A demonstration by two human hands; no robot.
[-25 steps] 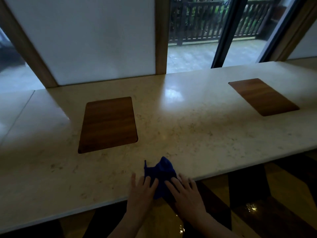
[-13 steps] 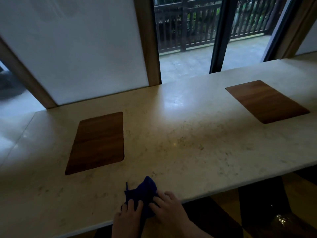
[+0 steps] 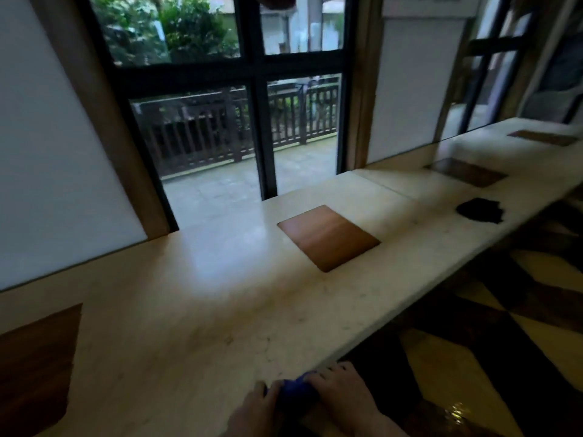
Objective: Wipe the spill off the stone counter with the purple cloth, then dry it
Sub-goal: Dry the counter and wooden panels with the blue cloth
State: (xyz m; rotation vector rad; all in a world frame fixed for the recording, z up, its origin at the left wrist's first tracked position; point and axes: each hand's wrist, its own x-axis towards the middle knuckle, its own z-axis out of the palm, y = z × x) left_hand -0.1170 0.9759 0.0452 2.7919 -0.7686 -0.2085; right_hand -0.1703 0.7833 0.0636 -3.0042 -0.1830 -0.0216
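1. Purple cloth (image 3: 298,393): bunched into a small blue-purple wad at the bottom centre of the frame, on the near edge of the tabletop (image 3: 195,310); only its top shows between the two hands.
2. Left hand (image 3: 255,411): lower centre, just left of the cloth, fingers curled against the wad and gripping its left side. Fingertips partly blurred.
3. Right hand (image 3: 342,394): just right of the cloth, fingers bent over the wad's right side and top, grasping it. The wrist runs off the bottom edge of the frame.
4. Tabletop: pale stone, glossy, running from the lower left to the upper right of the frame. A bright patch of window light lies mid-frame. Faint specks and smudges near the lower centre; cannot tell whether they are liquid or stone pattern.
5. Wooden inset panel (image 3: 328,238): square, flush in the stone, centre right of the frame, well apart from the hands. A second, darker wooden panel (image 3: 34,367) sits at the lower left edge; two more (image 3: 465,175) (image 3: 542,137) lie farther along at the upper right.
6. Dark cloth (image 3: 479,210): black crumpled heap on the tabletop, right of the frame, near the front edge.
7. Window (image 3: 252,89): dark-framed, upper centre, with a wooden railing (image 3: 233,130) and foliage outside.
8. Floor (image 3: 473,357): dark and yellow geometric pattern, lower right, glossy.
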